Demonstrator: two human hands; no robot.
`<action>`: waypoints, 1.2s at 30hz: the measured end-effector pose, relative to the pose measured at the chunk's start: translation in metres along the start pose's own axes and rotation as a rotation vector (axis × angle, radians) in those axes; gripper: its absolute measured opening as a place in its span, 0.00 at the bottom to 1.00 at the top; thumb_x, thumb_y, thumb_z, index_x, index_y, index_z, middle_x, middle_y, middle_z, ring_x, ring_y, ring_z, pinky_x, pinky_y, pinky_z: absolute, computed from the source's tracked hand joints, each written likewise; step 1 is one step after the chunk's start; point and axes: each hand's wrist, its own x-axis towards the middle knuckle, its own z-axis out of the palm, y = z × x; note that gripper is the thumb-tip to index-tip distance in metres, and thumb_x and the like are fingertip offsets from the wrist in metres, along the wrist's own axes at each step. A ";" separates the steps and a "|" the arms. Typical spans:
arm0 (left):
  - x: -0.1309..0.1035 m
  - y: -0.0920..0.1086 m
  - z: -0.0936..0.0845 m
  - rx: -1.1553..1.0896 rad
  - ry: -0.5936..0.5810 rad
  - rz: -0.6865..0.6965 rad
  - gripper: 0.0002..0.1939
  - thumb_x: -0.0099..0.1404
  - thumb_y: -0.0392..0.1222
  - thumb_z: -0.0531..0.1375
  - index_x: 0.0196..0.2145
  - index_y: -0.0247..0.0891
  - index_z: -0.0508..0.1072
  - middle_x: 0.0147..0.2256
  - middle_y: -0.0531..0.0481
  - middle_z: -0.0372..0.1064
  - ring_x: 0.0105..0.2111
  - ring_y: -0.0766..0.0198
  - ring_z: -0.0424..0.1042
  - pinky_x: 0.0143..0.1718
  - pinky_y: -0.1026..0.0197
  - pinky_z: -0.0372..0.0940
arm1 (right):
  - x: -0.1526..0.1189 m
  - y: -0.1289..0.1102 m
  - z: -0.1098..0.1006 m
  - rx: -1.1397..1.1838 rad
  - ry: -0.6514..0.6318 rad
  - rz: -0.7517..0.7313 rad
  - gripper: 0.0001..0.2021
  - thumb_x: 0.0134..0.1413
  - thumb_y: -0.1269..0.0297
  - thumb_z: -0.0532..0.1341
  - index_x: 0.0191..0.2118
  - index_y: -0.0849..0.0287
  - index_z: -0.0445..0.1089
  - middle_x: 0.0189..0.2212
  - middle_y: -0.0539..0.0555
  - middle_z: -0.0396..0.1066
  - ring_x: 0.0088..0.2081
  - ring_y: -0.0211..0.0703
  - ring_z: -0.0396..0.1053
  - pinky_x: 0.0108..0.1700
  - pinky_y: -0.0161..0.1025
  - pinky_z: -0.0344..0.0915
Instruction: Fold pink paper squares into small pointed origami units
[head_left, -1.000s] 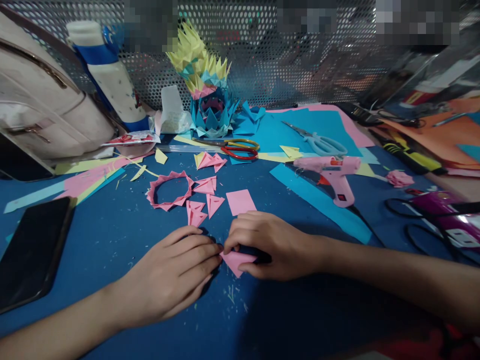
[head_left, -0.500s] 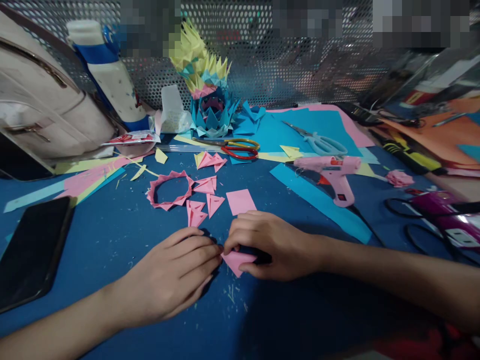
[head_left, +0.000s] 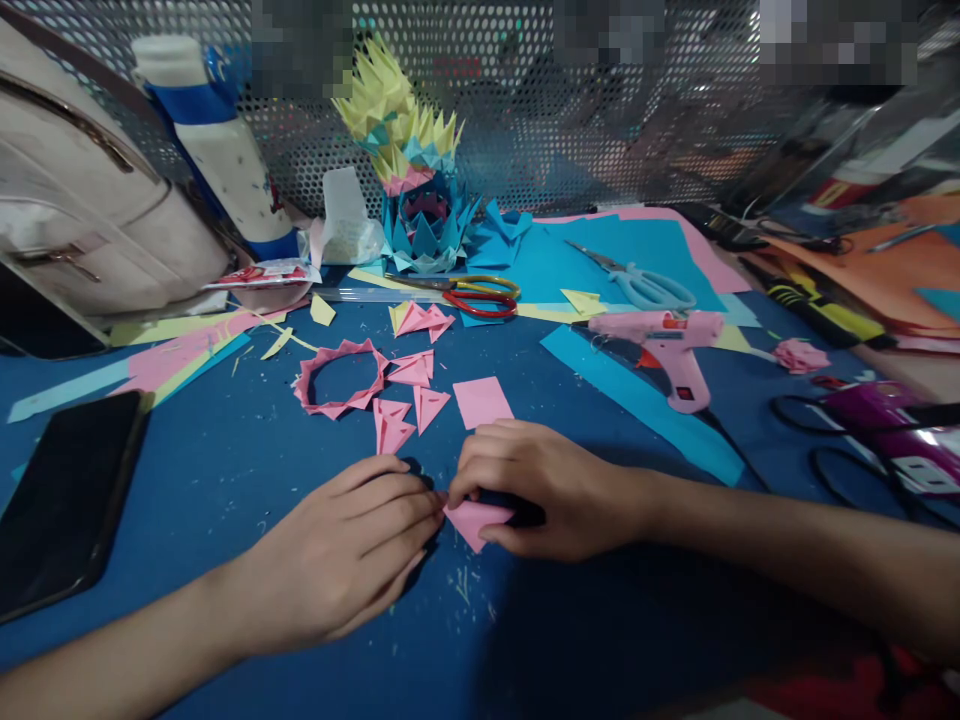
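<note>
Two bare hands work at a small folded pink paper piece (head_left: 478, 524) on a blue tabletop (head_left: 315, 680).
Taking the piece as the clock's centre, the left hand (head_left: 349, 548) comes from 8 o'clock, palm down, fingers extended close together, tips at the paper's left corner; the right hand (head_left: 547, 490), from 3 o'clock, curls over it, fingertips and thumb on the paper, though whether they pinch it I cannot tell. A flat pink paper square (head_left: 483, 402) lies at 12, a spiky pink paper ring (head_left: 310, 385) between 10 and 11, a pink plastic glue gun (head_left: 679, 345) between 1 and 2.
</note>
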 end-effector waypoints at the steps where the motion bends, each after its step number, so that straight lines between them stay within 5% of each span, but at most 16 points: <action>1: 0.000 0.000 0.000 0.003 0.004 0.004 0.14 0.75 0.32 0.51 0.48 0.27 0.76 0.45 0.44 0.77 0.46 0.59 0.73 0.60 0.53 0.59 | 0.000 0.000 0.000 -0.003 0.002 -0.003 0.13 0.60 0.66 0.59 0.50 0.61 0.67 0.41 0.56 0.71 0.42 0.42 0.67 0.45 0.40 0.61; 13: -0.009 0.013 0.000 0.179 0.022 0.145 0.16 0.77 0.35 0.50 0.46 0.30 0.77 0.47 0.44 0.78 0.46 0.58 0.75 0.54 0.55 0.62 | 0.001 -0.001 -0.001 -0.009 -0.012 0.002 0.11 0.60 0.65 0.60 0.48 0.60 0.68 0.41 0.56 0.72 0.41 0.42 0.66 0.45 0.40 0.60; 25: -0.012 0.007 0.008 0.210 0.026 0.046 0.13 0.74 0.33 0.53 0.47 0.29 0.77 0.48 0.41 0.77 0.42 0.54 0.74 0.47 0.51 0.63 | 0.001 0.000 0.000 -0.001 0.001 0.006 0.12 0.59 0.66 0.60 0.48 0.61 0.68 0.41 0.56 0.71 0.41 0.42 0.67 0.45 0.40 0.61; 36: -0.009 0.006 0.003 0.219 -0.032 0.095 0.15 0.74 0.32 0.51 0.51 0.26 0.74 0.48 0.39 0.76 0.45 0.54 0.73 0.52 0.51 0.64 | 0.000 0.000 -0.002 0.004 -0.034 0.023 0.13 0.60 0.63 0.60 0.50 0.59 0.68 0.42 0.57 0.71 0.42 0.44 0.66 0.45 0.42 0.61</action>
